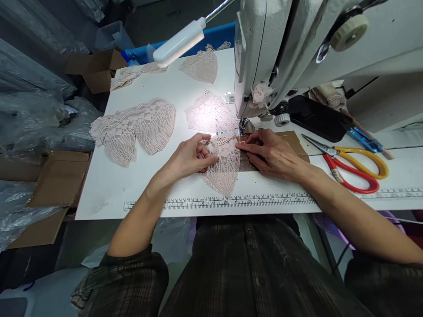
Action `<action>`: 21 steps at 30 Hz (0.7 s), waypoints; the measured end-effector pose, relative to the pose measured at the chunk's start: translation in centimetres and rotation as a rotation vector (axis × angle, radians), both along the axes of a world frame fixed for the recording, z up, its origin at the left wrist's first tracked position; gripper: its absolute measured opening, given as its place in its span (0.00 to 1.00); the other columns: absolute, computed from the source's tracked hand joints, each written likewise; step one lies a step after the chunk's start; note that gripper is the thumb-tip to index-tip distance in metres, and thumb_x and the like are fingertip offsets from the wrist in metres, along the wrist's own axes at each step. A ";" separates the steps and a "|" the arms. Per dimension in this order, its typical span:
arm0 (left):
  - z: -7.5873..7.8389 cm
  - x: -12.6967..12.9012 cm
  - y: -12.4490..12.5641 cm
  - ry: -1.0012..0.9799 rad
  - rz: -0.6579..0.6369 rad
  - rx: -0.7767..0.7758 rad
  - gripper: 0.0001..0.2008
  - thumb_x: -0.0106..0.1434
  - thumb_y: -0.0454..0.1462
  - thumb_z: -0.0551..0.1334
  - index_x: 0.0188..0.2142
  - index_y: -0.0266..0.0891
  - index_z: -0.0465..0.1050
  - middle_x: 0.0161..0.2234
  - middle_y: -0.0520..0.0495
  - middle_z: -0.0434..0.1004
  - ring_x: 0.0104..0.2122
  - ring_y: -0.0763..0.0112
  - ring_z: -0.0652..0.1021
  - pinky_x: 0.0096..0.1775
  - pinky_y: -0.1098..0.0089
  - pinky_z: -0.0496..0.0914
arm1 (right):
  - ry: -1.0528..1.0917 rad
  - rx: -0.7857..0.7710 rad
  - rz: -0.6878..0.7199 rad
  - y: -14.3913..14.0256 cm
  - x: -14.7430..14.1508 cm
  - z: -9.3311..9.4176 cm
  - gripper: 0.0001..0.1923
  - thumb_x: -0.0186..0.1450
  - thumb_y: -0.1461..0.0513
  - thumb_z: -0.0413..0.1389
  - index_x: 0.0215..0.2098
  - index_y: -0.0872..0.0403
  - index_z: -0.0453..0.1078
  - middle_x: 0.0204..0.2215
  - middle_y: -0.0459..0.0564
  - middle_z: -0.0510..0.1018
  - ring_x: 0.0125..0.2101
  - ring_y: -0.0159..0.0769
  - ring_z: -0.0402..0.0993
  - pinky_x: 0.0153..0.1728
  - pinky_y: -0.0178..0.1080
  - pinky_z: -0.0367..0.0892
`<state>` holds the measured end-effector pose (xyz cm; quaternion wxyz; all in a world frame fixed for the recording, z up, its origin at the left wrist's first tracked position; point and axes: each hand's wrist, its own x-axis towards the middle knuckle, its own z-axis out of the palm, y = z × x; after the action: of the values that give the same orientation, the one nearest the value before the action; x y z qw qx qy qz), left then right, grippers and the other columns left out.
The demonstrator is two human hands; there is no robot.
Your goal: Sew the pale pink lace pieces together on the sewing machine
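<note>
A: Start closest in. How do the arms sit?

B: Both forearms are bare and reach forward from dark plaid sleeves over the near edge of the white counter [109, 193]. They cross the printed ruler [218, 201] along that edge; its numbers run up to about 16, the rest too small to read.

A: And the hands?

B: The left hand [190, 157] lies palm down just left of the sewing machine's needle, fingers curled together and pinching the left edge of a pale pink lace piece [223, 169]. The right hand [272, 154] lies flat, just right of the needle, fingers together and stretched out, pressing the lace's right edge against a brown cardboard guide [295, 141]. A small red mark shows at its fingertips; I cannot read it.

A: Where is the lace exactly?

B: Flat on the counter directly in front of the presser foot [243, 127], its point hanging toward the ruler.

A: What lies beyond?

B: Right of the needle, scissors [355, 169] with red and yellow handles. Left of it, a stack of lace [132, 130]; behind it, another piece [209, 113] under the lamp's light, and farther back one more [200, 67]. The lamp [180, 42] hangs above, beside the sewing machine [264, 48].

A: Any containers?

B: An open cardboard box [95, 68] past the counter's far left corner; its contents are hidden.
</note>
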<state>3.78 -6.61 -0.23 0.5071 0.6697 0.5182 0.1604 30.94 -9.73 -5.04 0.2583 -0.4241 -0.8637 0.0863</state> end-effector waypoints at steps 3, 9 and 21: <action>-0.1 0.0 0.0 -0.009 0.006 0.008 0.29 0.60 0.40 0.71 0.57 0.38 0.65 0.28 0.55 0.74 0.23 0.76 0.76 0.25 0.74 0.72 | 0.002 -0.039 0.067 -0.4 0.4 0.6 0.19 0.73 0.59 0.50 0.58 0.46 0.76 0.47 0.57 0.75 0.48 0.47 0.70 0.49 0.52 0.70; -0.2 -0.2 0.0 -0.008 -0.014 0.004 0.29 0.60 0.40 0.70 0.58 0.38 0.64 0.27 0.56 0.74 0.23 0.76 0.76 0.26 0.74 0.72 | -0.062 -0.056 0.124 -0.7 0.7 0.8 0.19 0.72 0.61 0.53 0.57 0.44 0.77 0.51 0.57 0.73 0.51 0.49 0.69 0.51 0.55 0.67; 0.1 -0.3 -0.2 0.079 -0.070 0.093 0.32 0.62 0.43 0.68 0.62 0.36 0.62 0.27 0.56 0.75 0.24 0.74 0.76 0.28 0.72 0.70 | -0.068 -0.038 0.114 -0.8 0.4 0.7 0.19 0.71 0.62 0.54 0.56 0.44 0.78 0.52 0.58 0.72 0.50 0.49 0.68 0.52 0.55 0.67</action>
<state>3.48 -6.79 -0.12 0.4599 0.7161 0.5061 0.1397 31.33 -10.53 -4.32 0.2156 -0.3819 -0.8928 0.1027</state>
